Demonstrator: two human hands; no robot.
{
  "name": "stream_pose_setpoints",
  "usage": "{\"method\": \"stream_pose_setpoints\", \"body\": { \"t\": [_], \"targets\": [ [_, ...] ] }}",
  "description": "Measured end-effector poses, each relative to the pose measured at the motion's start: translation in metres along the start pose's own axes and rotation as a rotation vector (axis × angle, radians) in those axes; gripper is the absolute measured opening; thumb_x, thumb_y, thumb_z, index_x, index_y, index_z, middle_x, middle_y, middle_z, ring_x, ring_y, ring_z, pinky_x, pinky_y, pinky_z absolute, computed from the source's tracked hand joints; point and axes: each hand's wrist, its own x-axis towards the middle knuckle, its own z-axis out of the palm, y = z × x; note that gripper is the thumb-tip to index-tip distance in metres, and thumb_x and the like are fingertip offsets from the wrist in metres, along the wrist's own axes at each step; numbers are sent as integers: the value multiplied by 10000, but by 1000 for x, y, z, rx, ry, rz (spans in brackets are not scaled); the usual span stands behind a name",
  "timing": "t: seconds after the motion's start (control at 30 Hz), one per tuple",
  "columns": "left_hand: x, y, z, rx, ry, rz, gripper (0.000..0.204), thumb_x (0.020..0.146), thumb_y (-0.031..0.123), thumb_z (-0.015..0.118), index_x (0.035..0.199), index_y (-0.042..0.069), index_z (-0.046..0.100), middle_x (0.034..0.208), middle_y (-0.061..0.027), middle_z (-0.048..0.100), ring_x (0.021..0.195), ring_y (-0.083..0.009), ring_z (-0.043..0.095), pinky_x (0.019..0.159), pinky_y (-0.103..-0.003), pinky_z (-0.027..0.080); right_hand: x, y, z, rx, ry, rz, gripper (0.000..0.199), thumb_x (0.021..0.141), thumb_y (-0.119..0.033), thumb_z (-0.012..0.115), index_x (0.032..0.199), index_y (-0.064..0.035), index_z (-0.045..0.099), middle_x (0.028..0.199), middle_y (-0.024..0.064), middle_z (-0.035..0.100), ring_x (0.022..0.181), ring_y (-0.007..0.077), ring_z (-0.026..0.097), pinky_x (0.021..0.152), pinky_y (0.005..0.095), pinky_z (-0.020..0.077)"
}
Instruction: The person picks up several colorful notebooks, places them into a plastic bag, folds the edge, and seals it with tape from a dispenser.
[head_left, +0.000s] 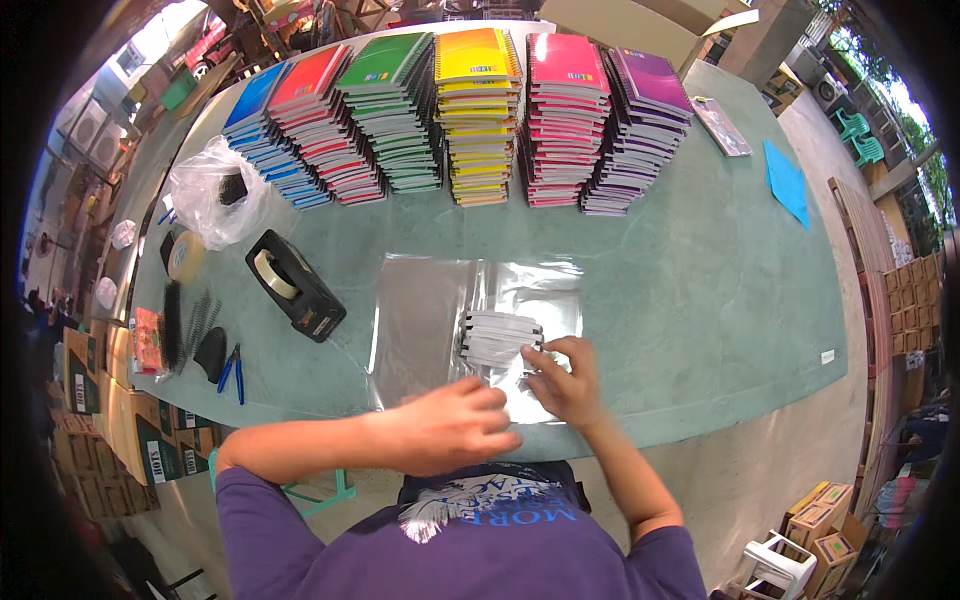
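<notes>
A small stack of white strips with dark marks at the ends (500, 338) lies on clear plastic sleeves (415, 310) near the table's front edge. At the stack's right edge, my right hand (567, 382) is closed, thumb and index finger drawn together and touching the strips. What is between those fingertips is too small to make out. My left hand (452, 428), slightly blurred, hovers over the front edge of the sleeves. Its fingers are curled in, and whatever they may hold is hidden.
Tall stacks of spiral notebooks (478, 60) in several colours line the far side. To the left are a black tape dispenser (295, 285), a plastic bag (215, 195), a tape roll (185, 257) and blue-handled pliers (232, 375). A blue sheet (786, 185) lies far right.
</notes>
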Motion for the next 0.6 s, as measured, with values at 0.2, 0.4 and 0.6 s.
{"method": "stream_pose_setpoints", "body": {
  "t": [0.2, 0.4, 0.6],
  "targets": [
    [12, -77, -35, 306, 93, -168, 126, 661, 172, 623, 778, 159, 668, 1293, -62, 436, 1232, -312, 322, 1018, -487, 261, 25, 3, -7, -70, -150, -197, 339, 724, -112, 655, 1057, -76, 610, 1106, 34, 579, 1070, 235, 534, 821, 365, 443],
    [46, -86, -12, 218, 89, -10, 96, 678, 195, 627, 734, 139, 681, 1303, -52, 434, 1255, -296, 315, 1061, -514, 224, 8, 3, 9, -45, -71, -148, 305, 752, -107, 623, 1056, -72, 616, 1103, 47, 604, 1078, 241, 544, 866, 382, 446],
    [54, -87, -19, 213, -3, -5, 144, 695, 200, 637, 816, 144, 693, 1207, -84, 503, 1226, -313, 355, 1041, -513, 261, 6, 0, 12, -84, -81, -135, 304, 716, -120, 613, 1017, -147, 647, 1120, 62, 593, 1098, 258, 530, 896, 400, 422]
  ]
}}
